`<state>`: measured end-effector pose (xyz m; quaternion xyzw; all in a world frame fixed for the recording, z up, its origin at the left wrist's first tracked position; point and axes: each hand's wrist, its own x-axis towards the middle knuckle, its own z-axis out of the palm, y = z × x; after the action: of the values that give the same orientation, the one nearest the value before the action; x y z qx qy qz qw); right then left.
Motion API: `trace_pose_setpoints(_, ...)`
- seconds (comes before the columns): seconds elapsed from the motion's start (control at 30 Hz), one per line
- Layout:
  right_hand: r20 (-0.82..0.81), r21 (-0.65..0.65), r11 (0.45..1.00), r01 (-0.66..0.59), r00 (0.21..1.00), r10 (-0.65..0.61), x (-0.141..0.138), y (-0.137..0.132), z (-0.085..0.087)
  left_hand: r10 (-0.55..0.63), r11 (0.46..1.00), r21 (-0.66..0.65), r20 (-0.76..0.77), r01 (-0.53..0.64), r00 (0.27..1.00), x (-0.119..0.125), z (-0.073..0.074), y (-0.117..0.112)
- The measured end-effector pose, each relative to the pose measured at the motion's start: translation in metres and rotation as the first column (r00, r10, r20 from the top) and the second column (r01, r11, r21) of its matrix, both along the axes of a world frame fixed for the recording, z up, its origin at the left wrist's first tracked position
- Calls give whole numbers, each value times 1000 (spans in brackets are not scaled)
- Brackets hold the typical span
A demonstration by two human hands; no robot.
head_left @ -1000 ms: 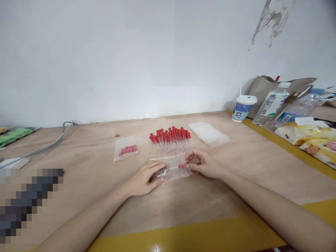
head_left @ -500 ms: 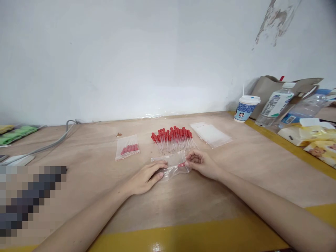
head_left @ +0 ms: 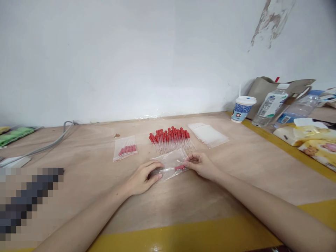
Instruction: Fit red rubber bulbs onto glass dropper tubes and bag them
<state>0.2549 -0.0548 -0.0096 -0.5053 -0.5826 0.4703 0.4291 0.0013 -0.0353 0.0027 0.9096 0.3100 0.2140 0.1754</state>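
Observation:
A small clear plastic bag (head_left: 170, 163) lies on the wooden table (head_left: 236, 175) in front of me, with one red-capped glass dropper (head_left: 180, 167) inside it. My left hand (head_left: 143, 178) presses flat on the bag's left end, fingers stretched out. My right hand (head_left: 201, 164) pinches the bag's right edge beside the red cap. Just behind the bag lies a pile of red-capped droppers (head_left: 170, 138).
A filled bag of droppers (head_left: 125, 148) lies to the left, a stack of empty bags (head_left: 208, 134) to the right. A cup with a straw (head_left: 243, 108), bottles (head_left: 270, 105), a beige bag and tissue packs (head_left: 307, 134) crowd the far right. A grey cable (head_left: 52, 141) runs at left.
The dropper has slid further into the bag, and my right hand's fingers have moved onto the bag's right edge. My left hand has stayed on the bag.

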Motion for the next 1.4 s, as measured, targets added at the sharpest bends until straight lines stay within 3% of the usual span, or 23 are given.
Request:
trace_pose_setpoints(0.17, 52, -39, 989, 142, 989, -140, 2, 2, -2, -20, 1000, -1, 31, 20, 999, 0, -3, 2)
trace_pose_setpoints(0.3, 250, 229, 951, 208, 931, -264, 15, 20, 7, -8, 1000, -30, 48, 9, 999, 0, -4, 4)
trace_pose_setpoints(0.43, 436, 454, 868, 202, 799, -414, 23, 64, 28, -30, 997, -71, 27, 32, 999, 0, -4, 7)
trace_pose_setpoints(0.5, 508, 532, 837, 131, 741, -439, 18, 90, 37, -39, 997, -71, 8, 39, 999, -1, -3, 7)
trace_pose_setpoints(0.53, 549, 550, 830, 95, 708, -445, 13, 102, 40, -37, 997, -66, -2, 36, 999, -1, -3, 7)
trace_pose_setpoints(0.67, 640, 536, 826, 176, 553, -534, -8, 138, 37, 17, 998, -54, -19, -18, 1000, -2, -2, 4)
trace_pose_setpoints(0.77, 674, 487, 852, 193, 537, -507, -19, 152, 30, 25, 999, -46, -18, -25, 1000, -2, -2, 2)
trace_pose_setpoints(0.87, 581, 472, 842, 262, 626, -521, -24, 159, 29, -25, 999, -31, -19, 24, 999, -1, -3, 3)
trace_pose_setpoints(0.97, 279, 442, 797, 411, 782, -558, -22, 159, 42, -40, 999, -31, -22, 40, 999, -1, -4, 4)
trace_pose_setpoints(1.07, -44, 432, 771, 467, 866, -499, -11, 147, 60, -27, 999, -43, -17, 27, 999, -1, -5, 5)
trace_pose_setpoints(1.13, -338, 449, 740, 501, 862, -378, 4, 131, 66, -26, 999, -46, -13, 26, 1000, -1, -5, 5)
trace_pose_setpoints(1.2, -485, 445, 703, 555, 809, -332, 20, 110, 61, -30, 999, -42, -9, 29, 1000, -1, -5, 6)
trace_pose_setpoints(1.27, -518, 380, 706, 598, 770, -373, 35, 86, 46, -29, 999, -35, -3, 29, 1000, -1, -4, 6)
trace_pose_setpoints(1.4, -435, 218, 771, 599, 766, -473, 48, 48, 11, -16, 999, -40, -4, 16, 1000, 0, -2, 5)
